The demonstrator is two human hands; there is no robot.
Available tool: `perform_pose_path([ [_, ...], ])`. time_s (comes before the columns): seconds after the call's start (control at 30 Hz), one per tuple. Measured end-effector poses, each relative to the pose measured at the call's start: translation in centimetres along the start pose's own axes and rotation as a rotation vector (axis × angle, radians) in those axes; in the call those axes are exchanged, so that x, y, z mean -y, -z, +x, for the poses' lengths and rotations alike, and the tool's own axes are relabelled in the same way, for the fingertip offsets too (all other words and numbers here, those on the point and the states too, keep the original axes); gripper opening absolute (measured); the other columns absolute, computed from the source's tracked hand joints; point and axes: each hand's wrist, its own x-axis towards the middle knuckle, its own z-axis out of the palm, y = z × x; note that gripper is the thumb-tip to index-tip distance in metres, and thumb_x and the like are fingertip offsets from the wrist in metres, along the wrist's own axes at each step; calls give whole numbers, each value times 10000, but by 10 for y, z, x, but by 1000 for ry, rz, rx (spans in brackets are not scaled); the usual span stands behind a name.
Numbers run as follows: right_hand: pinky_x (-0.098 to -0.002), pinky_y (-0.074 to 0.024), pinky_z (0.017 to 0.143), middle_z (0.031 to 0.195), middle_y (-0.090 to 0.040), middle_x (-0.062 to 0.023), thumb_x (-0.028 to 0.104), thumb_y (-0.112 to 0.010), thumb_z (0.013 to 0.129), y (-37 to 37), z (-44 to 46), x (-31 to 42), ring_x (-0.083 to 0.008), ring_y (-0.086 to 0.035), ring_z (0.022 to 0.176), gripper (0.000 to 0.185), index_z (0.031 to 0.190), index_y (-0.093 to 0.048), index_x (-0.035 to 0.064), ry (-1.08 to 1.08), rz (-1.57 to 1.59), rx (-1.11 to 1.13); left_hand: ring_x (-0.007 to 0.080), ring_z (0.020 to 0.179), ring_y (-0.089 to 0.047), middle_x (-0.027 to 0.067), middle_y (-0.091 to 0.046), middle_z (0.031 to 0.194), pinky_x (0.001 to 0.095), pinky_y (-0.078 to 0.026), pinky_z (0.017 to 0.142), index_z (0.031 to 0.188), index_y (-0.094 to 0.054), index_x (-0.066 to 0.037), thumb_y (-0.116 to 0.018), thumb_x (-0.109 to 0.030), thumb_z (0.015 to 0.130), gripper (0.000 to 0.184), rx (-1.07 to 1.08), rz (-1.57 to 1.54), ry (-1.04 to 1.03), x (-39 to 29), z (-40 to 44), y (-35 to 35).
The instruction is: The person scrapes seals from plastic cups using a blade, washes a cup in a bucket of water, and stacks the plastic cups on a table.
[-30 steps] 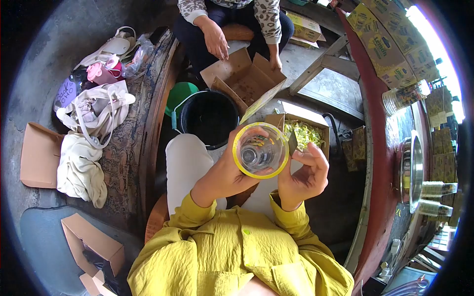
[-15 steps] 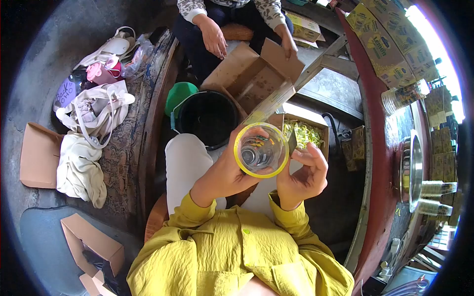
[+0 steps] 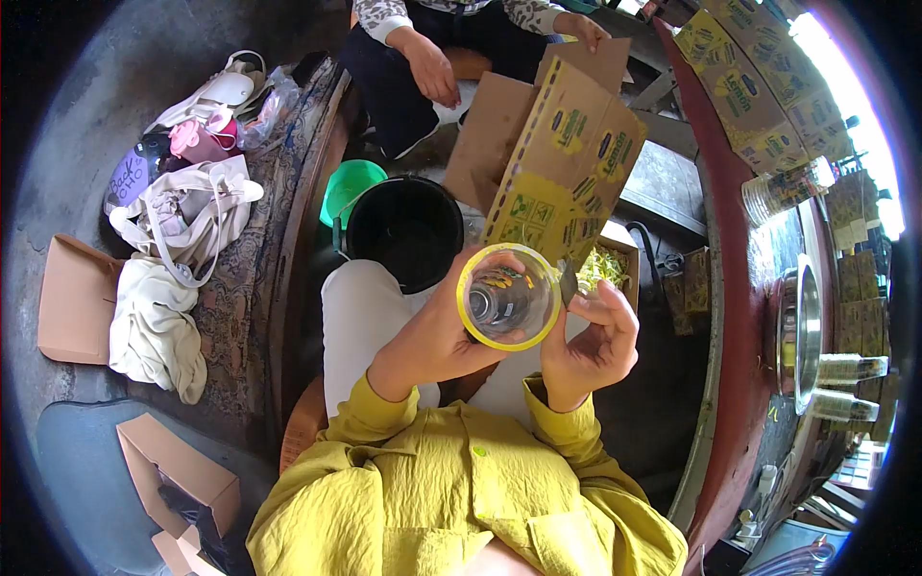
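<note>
A clear plastic cup with a yellow rim faces up toward me, and some printing shows through its wall. My left hand is wrapped round its left side. Beside the rim on the right, my right hand is closed, with thumb and fingertips pinching a small dark, flat, blade-like piece. This piece is at or very near the rim; I cannot tell if it touches. Behind the cup, a cardboard box with yellow lemon print partly covers a box of yellow-green strips.
Opposite me sits a person whose hand holds the printed box. A black bucket and a green container stand left of centre. Bags lie on the left bench. On the right are a metal basin and stacked cups.
The other person has lifted and tilted the cardboard box, so its printed side now faces me and hides more of the strips. My hands and the cup have barely moved.
</note>
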Motion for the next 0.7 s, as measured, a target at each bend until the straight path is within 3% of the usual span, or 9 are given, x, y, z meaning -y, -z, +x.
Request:
perform_pose_path([
  [0.3,-256,-468,709,742,-623,-80,-65,-711,600,-1,0,-1,-124,-596,690,427,984,-524,-60,-81,146,-37,216,1058,-445,117,-414,1130,308,-381,877,1190,-340,2,-719,-119,656,666,2,-40,-20,2,-1,0],
  [0.7,-247,-462,726,689,-638,-85,-61,-712,588,2,-5,-3,-116,-616,659,405,957,-546,-43,-43,76,-6,209,1069,-447,111,-414,1143,304,-381,886,1199,-333,-2,-723,-109,651,681,14,-82,28,7,-2,1],
])
